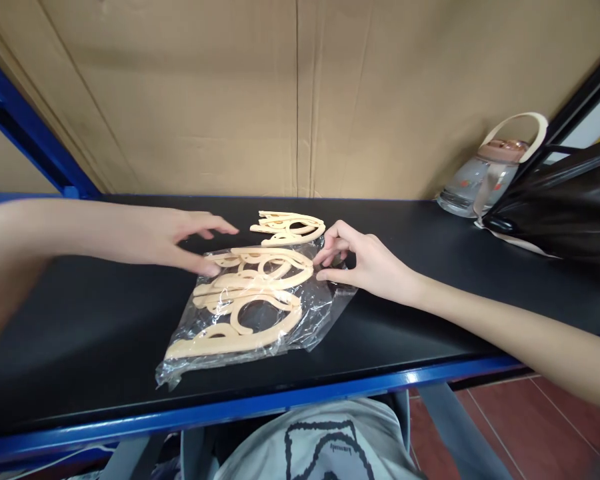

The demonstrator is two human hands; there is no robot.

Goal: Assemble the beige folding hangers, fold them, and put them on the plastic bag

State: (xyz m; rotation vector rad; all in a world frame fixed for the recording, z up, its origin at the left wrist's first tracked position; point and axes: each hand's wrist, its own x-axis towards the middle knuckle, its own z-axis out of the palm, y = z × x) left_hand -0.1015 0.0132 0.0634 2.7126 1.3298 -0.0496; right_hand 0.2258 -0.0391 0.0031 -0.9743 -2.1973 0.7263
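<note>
A clear plastic bag point(310, 317) lies on the black shelf top point(80, 333), holding several cream-coloured curved hangers point(240, 313). A small loose stack of the same hangers point(290, 227) sits just behind the bag. My left hand point(180, 240) hovers over the bag's far left corner, fingers spread, thumb touching the plastic. My right hand point(360, 263) is at the bag's far right edge, thumb and fingers pinched on the plastic near the hanger tips.
Cardboard sheets line the wall behind the shelf. A glass jug with a cream handle point(485, 177) and a black plastic bag point(565, 210) stand at the far right. The shelf has a blue front rail point(280, 400) and a blue upright point(35, 143) at left.
</note>
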